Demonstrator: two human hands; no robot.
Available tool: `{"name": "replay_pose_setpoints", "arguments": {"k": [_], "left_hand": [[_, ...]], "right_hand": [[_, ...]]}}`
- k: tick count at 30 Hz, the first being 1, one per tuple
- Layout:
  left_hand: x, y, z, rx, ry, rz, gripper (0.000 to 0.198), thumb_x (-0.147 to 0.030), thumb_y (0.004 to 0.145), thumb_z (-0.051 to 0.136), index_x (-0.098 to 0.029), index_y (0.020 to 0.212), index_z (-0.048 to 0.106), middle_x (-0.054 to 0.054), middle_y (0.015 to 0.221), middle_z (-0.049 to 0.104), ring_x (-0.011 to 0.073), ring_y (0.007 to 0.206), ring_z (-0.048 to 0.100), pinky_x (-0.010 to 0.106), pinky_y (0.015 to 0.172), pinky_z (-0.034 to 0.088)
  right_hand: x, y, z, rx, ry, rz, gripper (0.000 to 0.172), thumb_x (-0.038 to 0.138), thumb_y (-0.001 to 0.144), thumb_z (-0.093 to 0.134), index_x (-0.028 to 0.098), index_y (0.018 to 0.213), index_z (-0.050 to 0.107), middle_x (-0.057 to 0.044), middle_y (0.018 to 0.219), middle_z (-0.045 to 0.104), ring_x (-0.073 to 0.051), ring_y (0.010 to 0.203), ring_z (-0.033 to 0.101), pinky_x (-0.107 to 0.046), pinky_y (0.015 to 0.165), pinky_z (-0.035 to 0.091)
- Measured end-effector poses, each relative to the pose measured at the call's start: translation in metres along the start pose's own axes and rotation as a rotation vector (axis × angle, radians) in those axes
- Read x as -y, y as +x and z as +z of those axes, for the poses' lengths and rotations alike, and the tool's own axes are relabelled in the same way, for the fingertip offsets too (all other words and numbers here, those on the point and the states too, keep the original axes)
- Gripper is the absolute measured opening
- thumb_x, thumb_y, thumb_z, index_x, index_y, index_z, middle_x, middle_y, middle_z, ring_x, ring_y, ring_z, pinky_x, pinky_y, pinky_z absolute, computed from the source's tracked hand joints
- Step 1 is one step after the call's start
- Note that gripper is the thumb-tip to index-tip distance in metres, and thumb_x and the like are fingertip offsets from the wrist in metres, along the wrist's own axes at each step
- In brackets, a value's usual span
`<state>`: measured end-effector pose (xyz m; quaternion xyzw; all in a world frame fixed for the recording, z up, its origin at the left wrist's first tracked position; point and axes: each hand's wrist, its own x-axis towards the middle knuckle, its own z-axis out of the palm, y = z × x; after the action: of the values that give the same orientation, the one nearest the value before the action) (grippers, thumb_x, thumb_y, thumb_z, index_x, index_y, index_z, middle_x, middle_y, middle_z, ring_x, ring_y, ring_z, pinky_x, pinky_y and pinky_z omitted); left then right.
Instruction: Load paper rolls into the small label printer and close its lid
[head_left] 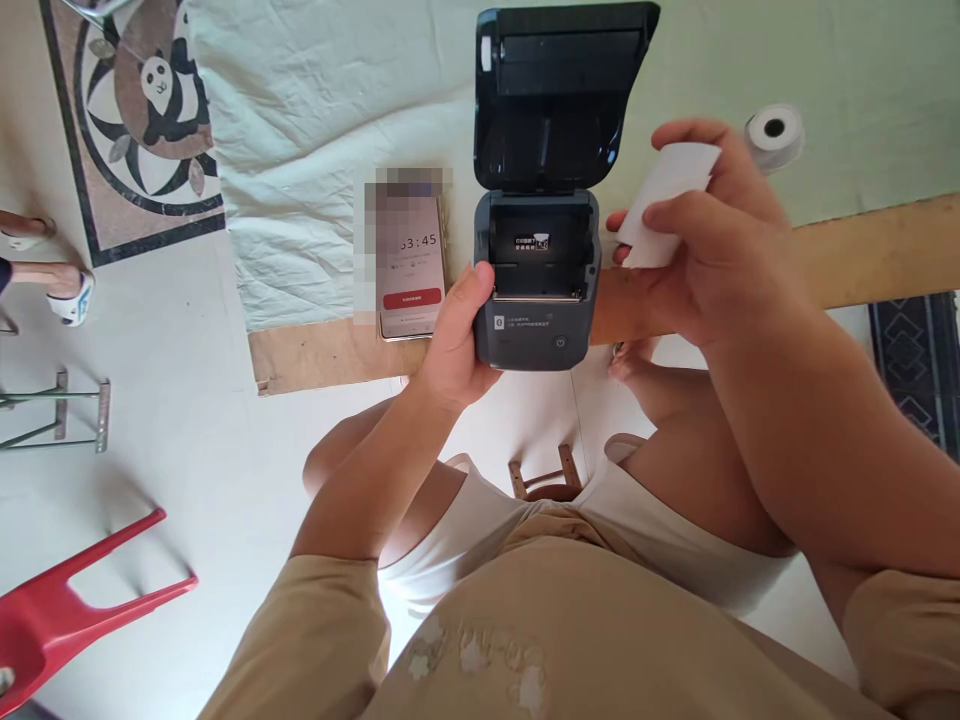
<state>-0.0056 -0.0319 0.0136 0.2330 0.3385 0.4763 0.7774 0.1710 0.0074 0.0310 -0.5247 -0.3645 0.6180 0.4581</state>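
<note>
A dark label printer (pixel 536 335) is held in my left hand (pixel 457 345), its thumb on the left side of the body. The printer's black lid (pixel 562 110) stands open at the top, and no roll shows in its compartment. My right hand (pixel 720 235) is to the right of the printer, its fingers and thumb closed on a piece of white paper (pixel 671 195). Past that hand, a small white roll (pixel 774 135) with a dark core lies on the cloth. Left of the printer lies a phone (pixel 411 265) with a lit screen, partly blurred.
A pale green cloth (pixel 315 130) covers the table, whose wooden edge (pixel 315 360) runs in front of me. On the floor are a red plastic stool (pixel 60 610), a metal frame (pixel 82 410) and a panda mosaic (pixel 150 110). Another person's feet (pixel 71 295) show at the left.
</note>
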Motion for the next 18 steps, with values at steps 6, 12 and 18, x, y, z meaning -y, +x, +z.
{"name": "replay_pose_setpoints", "arguments": {"k": [6,12,18], "left_hand": [[0.002,-0.001,0.0,-0.01,-0.033,0.016,0.027,-0.038,0.083,0.041,-0.02,0.092,0.059,0.002,0.092,0.067,0.0207,0.117,0.052,0.034,0.099,0.046],[0.003,0.0,-0.003,-0.001,-0.026,0.01,0.025,-0.04,0.081,0.047,-0.022,0.093,0.058,0.002,0.096,0.067,0.0188,0.115,0.054,0.029,0.094,0.049],[0.004,0.0,-0.001,-0.023,0.063,-0.007,0.026,-0.039,0.076,0.055,-0.024,0.096,0.053,0.0,0.095,0.065,0.0155,0.096,0.062,0.024,0.074,0.053]], "right_hand": [[0.013,-0.009,0.01,-0.054,0.054,-0.056,0.055,0.016,0.063,0.04,0.042,0.11,0.029,0.007,0.123,0.033,-0.005,0.092,0.054,-0.018,0.063,0.048],[0.017,-0.018,0.01,-0.115,-0.125,-0.367,0.039,0.022,0.071,0.039,0.036,0.107,0.045,0.006,0.117,0.042,-0.007,0.099,0.052,-0.019,0.07,0.05],[0.004,-0.031,0.01,-0.029,-0.952,-0.921,0.052,0.026,0.068,0.052,0.034,0.118,0.041,0.006,0.114,0.05,-0.008,0.101,0.051,-0.027,0.087,0.049]]}}
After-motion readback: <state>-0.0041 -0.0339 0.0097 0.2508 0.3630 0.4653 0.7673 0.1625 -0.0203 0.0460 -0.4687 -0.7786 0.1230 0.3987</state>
